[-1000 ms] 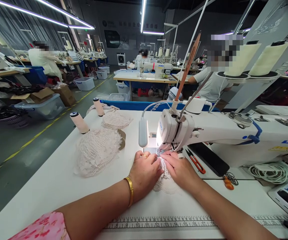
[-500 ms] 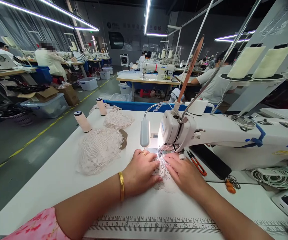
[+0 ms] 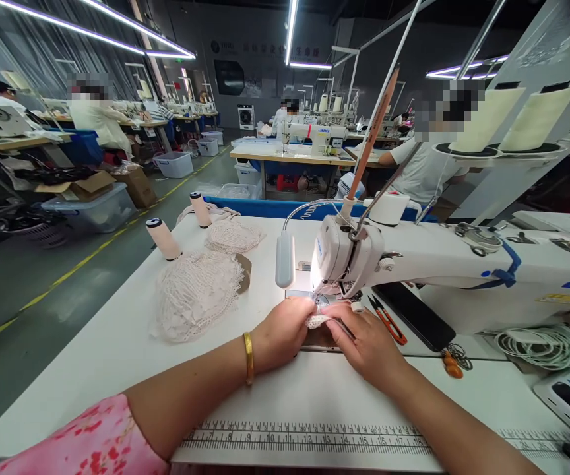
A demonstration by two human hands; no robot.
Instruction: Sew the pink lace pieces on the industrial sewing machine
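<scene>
Bunched up off the tabletop since half a second ago, no longer spread below the fingers — down to a small folded edge of lace piece point(image 3: 317, 321) between both hands, just in front of the needle area. Curled in too, at left hand point(image 3: 285, 333): fingers nearly closed, apparently pinching the lace's left end, with the exact grip partly hidden. Narrowly parted at right hand point(image 3: 371, 343), with the fold caught between thumb and fingers.

Nearest, past pink flowered sleeve point(image 3: 101, 439) and gold bracelet point(image 3: 248, 358), printed along the front of white table point(image 3: 245, 402): ruler scale point(image 3: 315, 439). Beyond the hands, standing over the lace: white sewing machine point(image 3: 443, 254), with slim lamp point(image 3: 285, 259) beside its head. Off to the right, lying close together — red-handled snips point(image 3: 388, 321) and black phone point(image 3: 413, 315), then coiled cord point(image 3: 539, 348).

Over on the left, resting on the table: large lace pile point(image 3: 193, 295), smaller lace pile point(image 3: 233, 235) behind, near two pale thread spools point(image 3: 163, 239). Farther back, beyond blue cloth point(image 3: 265, 206), another sewing machine point(image 3: 315, 135) and a person in white point(image 3: 416, 168). Farther still, bright ceiling lights point(image 3: 291, 33) before a dark wall.
</scene>
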